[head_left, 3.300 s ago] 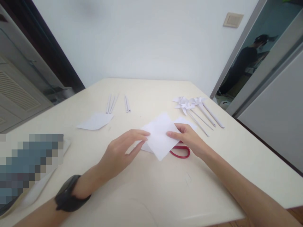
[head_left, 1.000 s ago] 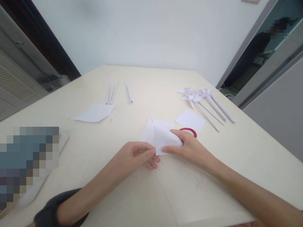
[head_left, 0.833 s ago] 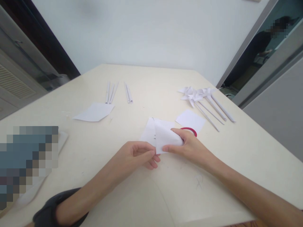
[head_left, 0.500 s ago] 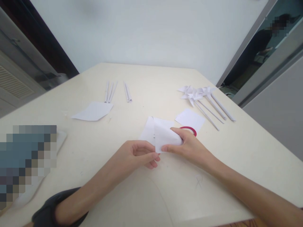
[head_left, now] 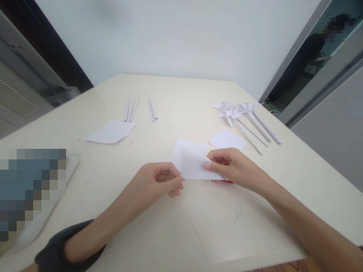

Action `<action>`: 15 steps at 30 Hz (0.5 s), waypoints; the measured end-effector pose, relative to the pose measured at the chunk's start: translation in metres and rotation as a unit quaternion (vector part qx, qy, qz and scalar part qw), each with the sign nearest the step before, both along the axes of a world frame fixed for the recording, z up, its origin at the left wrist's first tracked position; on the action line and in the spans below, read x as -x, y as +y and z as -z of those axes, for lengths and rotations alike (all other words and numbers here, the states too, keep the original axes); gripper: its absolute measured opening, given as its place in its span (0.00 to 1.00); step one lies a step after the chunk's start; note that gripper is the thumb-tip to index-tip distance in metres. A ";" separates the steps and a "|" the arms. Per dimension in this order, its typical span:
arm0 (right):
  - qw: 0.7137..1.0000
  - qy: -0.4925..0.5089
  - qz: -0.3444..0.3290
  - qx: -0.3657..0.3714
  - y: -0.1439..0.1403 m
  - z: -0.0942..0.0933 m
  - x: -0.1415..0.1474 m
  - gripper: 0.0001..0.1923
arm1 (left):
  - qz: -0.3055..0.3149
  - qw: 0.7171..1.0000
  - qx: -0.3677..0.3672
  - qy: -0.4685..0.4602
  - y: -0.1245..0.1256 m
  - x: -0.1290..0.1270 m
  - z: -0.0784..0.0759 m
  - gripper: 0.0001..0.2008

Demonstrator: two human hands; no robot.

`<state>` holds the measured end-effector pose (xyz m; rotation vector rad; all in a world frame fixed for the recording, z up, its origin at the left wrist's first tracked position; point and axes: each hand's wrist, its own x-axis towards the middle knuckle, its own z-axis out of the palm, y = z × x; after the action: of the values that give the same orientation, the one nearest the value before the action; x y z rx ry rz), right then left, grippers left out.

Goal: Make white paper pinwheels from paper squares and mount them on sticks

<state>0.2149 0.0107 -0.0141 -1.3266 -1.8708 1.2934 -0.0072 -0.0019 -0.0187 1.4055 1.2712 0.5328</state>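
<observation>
A white sheet of paper point(head_left: 194, 164) is stretched between my two hands, low over the table. My left hand point(head_left: 163, 179) pinches its lower left corner between thumb and fingertips. The right end is gripped by my right hand point(head_left: 227, 162), thumb on the near face. Below the paper's lower edge, at the right fingers, a bit of red scissors handle point(head_left: 227, 181) shows; the rest is hidden. Another piece of white paper point(head_left: 175, 153) lies behind the held sheet. A loose white paper square point(head_left: 227, 139) rests just beyond my right hand.
White paper pinwheels point(head_left: 231, 111) on rolled sticks lie at the back right. Several rolled paper tubes point(head_left: 130, 109) are at the back left, near a cut paper sheet point(head_left: 110, 132). A blurred-out object point(head_left: 31, 189) occupies the left edge. A person point(head_left: 309, 49) is beyond the doorway.
The held paper, folded over and curved before, is now flatter and spread wider. My left hand has shifted slightly left. The red scissors handle has swung from above my right hand to below it.
</observation>
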 end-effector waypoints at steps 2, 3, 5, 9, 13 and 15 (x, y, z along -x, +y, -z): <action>1.000 -0.006 -0.006 0.021 0.002 -0.001 -0.003 0.13 | -0.006 1.000 -0.002 0.006 0.001 0.001 0.000 0.06; 1.000 -0.008 -0.003 0.028 0.002 -0.001 -0.004 0.13 | -0.005 1.000 0.000 0.005 0.002 0.002 0.001 0.06; 0.999 -0.005 -0.005 0.035 0.004 -0.001 -0.007 0.13 | -0.007 1.000 0.001 -0.003 0.003 0.002 0.002 0.06; 0.996 0.009 -0.056 0.067 0.006 -0.001 -0.008 0.12 | -0.024 0.999 0.005 -0.020 0.005 0.003 0.003 0.06; 0.995 -0.014 -0.047 0.089 0.007 -0.002 -0.009 0.17 | -0.028 0.999 0.006 -0.027 0.006 0.003 0.001 0.06; 0.997 -0.025 -0.064 0.043 0.006 -0.003 -0.010 0.17 | -0.026 0.999 0.012 -0.029 0.005 0.003 0.001 0.06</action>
<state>0.2246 0.0163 -0.0108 -1.3111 -1.9819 1.4314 -0.0098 0.0036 -0.0192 1.3307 1.2662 0.5890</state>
